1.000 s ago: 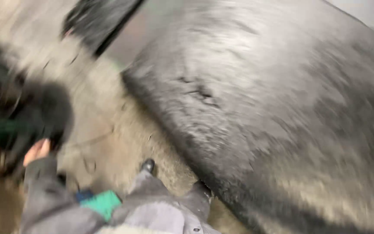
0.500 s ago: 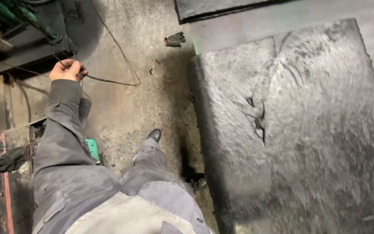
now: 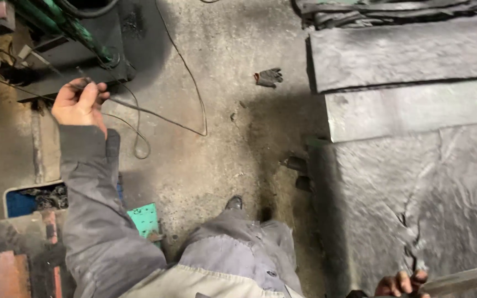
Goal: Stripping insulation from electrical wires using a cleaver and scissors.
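Nearby, a glove (image 3: 269, 77) lies beside stacked dark slabs (image 3: 409, 55) on concrete.

Dark glove (image 3: 269, 77) on concrete floor (image 3: 222, 49), stacked grey slabs (image 3: 415, 49)

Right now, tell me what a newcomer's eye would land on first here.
The big stack of dark grey slabs fills the right side, its surface cracked near the bottom. At upper left, the left hand grips a thin wire that loops across the dusty concrete floor. A lone dark glove lies on the floor near the stack.
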